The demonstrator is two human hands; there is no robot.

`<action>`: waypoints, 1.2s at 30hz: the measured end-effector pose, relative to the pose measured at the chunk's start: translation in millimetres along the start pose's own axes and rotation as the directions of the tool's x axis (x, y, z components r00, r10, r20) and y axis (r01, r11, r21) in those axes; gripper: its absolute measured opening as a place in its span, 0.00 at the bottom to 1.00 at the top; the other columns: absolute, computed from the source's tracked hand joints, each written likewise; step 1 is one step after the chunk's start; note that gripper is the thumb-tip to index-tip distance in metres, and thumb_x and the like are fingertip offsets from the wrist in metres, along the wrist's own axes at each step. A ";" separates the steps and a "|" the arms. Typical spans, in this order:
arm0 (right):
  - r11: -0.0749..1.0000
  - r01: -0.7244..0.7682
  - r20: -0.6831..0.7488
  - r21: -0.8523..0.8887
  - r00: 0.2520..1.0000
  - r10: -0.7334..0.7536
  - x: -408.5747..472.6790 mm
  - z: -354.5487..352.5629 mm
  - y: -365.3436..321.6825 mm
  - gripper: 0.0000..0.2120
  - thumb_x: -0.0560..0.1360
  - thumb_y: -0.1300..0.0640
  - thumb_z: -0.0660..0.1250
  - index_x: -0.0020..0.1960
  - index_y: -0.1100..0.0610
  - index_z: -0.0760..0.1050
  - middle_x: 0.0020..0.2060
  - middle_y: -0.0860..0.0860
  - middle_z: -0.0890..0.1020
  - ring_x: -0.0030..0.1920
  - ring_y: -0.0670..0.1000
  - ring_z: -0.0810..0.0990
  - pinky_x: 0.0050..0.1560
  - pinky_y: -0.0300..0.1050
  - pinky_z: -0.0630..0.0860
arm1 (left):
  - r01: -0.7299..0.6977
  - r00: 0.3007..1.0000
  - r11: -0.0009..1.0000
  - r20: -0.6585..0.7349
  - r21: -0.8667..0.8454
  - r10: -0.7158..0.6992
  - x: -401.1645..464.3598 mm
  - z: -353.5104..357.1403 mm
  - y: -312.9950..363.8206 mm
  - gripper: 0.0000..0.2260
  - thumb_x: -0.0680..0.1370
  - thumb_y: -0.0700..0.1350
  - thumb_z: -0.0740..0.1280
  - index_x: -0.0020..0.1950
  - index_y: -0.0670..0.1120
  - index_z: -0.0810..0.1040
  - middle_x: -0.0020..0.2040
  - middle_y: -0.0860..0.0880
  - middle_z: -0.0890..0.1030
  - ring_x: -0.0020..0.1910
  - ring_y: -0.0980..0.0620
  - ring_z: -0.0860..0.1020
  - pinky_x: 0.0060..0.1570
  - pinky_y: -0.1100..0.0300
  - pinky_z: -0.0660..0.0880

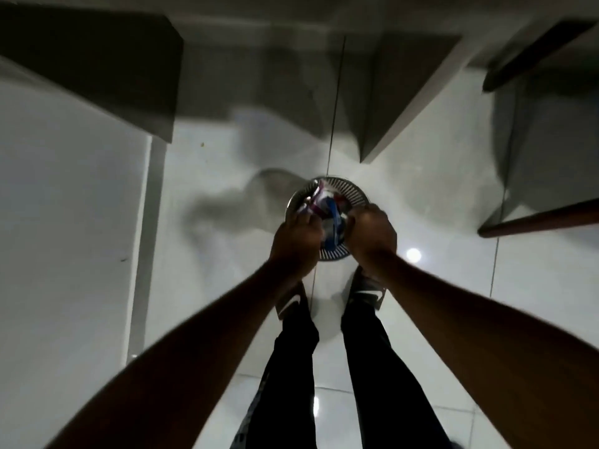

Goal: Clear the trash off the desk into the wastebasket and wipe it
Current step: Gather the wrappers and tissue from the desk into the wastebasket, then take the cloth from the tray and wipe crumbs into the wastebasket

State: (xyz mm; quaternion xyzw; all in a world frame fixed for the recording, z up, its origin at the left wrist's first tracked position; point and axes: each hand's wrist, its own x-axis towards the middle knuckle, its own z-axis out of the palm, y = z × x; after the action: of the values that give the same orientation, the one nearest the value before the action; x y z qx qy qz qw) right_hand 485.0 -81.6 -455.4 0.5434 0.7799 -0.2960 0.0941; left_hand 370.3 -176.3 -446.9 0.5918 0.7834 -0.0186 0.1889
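Two hands over the basket (351, 189): my left hand (296, 243) and right hand (372, 231) are close together, both closed on crumpled wrappers (319, 202) directly above its mouth. Risk: the rim is narrow, so an uneven release may drop pieces onto the floor (437, 176) beside it. Desk wipe not yet done.

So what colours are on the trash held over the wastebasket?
Blue, white and reddish-pink on the trash, blurred in the head view, above the slatted wastebasket.
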 end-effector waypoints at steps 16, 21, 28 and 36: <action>0.960 0.278 -0.160 -0.022 0.947 -0.278 -45.8 -71.8 -7.2 0.24 0.82 0.53 0.57 0.75 0.65 0.63 0.73 0.64 0.69 0.75 0.61 0.65 0.76 0.56 0.61 | -0.221 0.965 0.973 -0.124 0.073 0.229 0.8 -84.0 5.0 0.34 0.79 0.55 0.63 0.75 0.34 0.59 0.74 0.31 0.66 0.75 0.33 0.63 0.72 0.39 0.67; 0.910 0.391 -0.210 -0.139 0.886 -0.413 -131.2 -192.6 -39.6 0.26 0.82 0.52 0.54 0.76 0.64 0.61 0.76 0.61 0.64 0.77 0.59 0.61 0.77 0.53 0.51 | -0.476 0.832 0.871 -0.258 0.121 0.491 -48.9 -224.8 31.7 0.31 0.79 0.52 0.63 0.74 0.35 0.59 0.75 0.34 0.60 0.76 0.36 0.60 0.75 0.42 0.61; 0.895 0.388 -0.438 -0.221 0.780 -0.446 -185.2 -354.0 -103.5 0.25 0.80 0.51 0.56 0.72 0.66 0.69 0.71 0.63 0.72 0.72 0.61 0.70 0.72 0.59 0.67 | -0.491 0.760 0.857 -0.405 0.156 0.509 -44.0 -428.3 61.1 0.29 0.79 0.52 0.61 0.73 0.33 0.64 0.73 0.32 0.67 0.75 0.35 0.63 0.74 0.40 0.64; 0.940 0.253 -0.646 -0.230 0.682 -0.342 -134.5 -437.5 -106.0 0.25 0.78 0.55 0.60 0.66 0.74 0.71 0.67 0.71 0.73 0.69 0.69 0.72 0.67 0.65 0.71 | -0.295 0.796 0.938 -0.495 0.183 0.348 17.8 -493.1 81.4 0.35 0.78 0.58 0.58 0.76 0.35 0.58 0.77 0.33 0.60 0.77 0.36 0.59 0.77 0.40 0.56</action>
State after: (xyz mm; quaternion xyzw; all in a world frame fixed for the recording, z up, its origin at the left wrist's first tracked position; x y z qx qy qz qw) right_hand 518.5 33.8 -1.3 0.4726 0.8542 -0.0409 -0.2129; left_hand 307.1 -11.0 20.8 0.7074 0.6911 0.1367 -0.0584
